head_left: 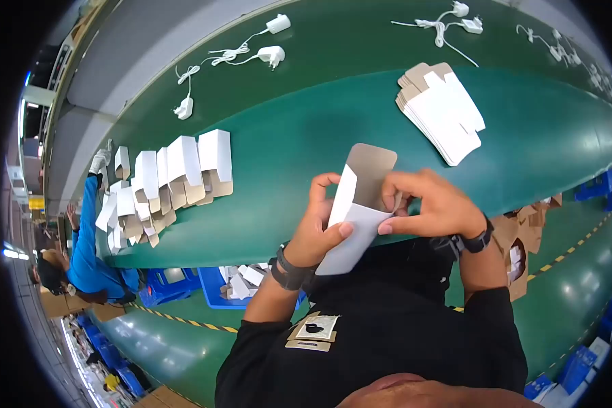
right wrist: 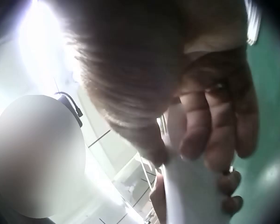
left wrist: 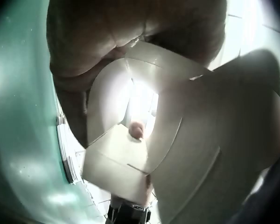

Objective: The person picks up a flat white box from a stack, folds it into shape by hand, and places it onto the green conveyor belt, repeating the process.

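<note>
A white box (head_left: 358, 231) with a grey-brown inside is held near the table's front edge, its long flap raised at the top. My left hand (head_left: 317, 228) grips its left side, thumb on the white face. The right hand (head_left: 435, 204) pinches the box's right upper edge between thumb and curled fingers. Looking through the tube in the left wrist view, the box (left wrist: 116, 154) is open at both ends, with a fingertip visible inside. In the right wrist view the fingers of the right hand (right wrist: 200, 107) lie against the white box (right wrist: 191, 191).
Flat folded boxes (head_left: 442, 112) are stacked at the right back. Several formed boxes (head_left: 183, 163) stand at the left. White adapters with cables (head_left: 272, 54) lie along the far side. A person in blue (head_left: 88, 251) is at the far left; a blue bin (head_left: 214, 289) sits below the table edge.
</note>
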Demonstrator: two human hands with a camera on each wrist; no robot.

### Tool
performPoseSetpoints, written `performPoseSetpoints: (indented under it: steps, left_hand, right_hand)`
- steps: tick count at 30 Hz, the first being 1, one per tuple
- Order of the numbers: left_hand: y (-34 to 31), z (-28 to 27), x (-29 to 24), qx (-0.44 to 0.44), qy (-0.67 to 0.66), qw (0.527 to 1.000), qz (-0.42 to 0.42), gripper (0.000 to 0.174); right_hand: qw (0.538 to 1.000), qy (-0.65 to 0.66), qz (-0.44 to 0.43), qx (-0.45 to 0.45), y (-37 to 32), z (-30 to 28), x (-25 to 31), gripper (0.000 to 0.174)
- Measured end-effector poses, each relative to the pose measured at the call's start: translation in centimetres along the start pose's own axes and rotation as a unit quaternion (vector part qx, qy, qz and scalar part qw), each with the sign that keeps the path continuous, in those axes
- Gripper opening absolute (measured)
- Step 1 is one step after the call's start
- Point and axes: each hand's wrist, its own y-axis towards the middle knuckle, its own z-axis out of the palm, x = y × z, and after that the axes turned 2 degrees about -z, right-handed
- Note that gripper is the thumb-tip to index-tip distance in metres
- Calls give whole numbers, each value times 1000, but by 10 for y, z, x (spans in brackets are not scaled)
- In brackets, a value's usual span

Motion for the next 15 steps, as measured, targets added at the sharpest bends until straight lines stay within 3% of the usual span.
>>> performPoseSetpoints:
  steps: [2, 3, 5, 6, 10, 14, 15]
  left_hand:
    - [0, 3, 1, -48, -9, 999, -6, 86]
    - [2, 12, -4, -76, 3, 996, 36, 82]
    - [3, 24, -11, -130, 30, 984, 117, 74]
    - [2, 20, -8, -130, 30, 984, 116, 74]
    - [-1, -2, 3, -52, 127, 986, 99, 68]
    - [-1, 13, 11, -29, -2, 998, 56, 68]
    - [-1, 20, 10, -58, -23, 996, 65, 67]
  right_hand:
    - [991, 69, -58, -99, -2, 19, -12, 30]
    - [992, 66, -58, -95, 1, 26, -14, 30]
    - [949, 187, -118, -224, 11, 46, -11, 31]
    - [914, 246, -147, -288, 13, 51, -11, 31]
    - [939, 216, -179, -200, 8, 49, -20, 34]
    - [946, 182, -161, -216, 1, 59, -25, 30]
    - [947, 181, -158, -215, 2, 60, -25, 30]
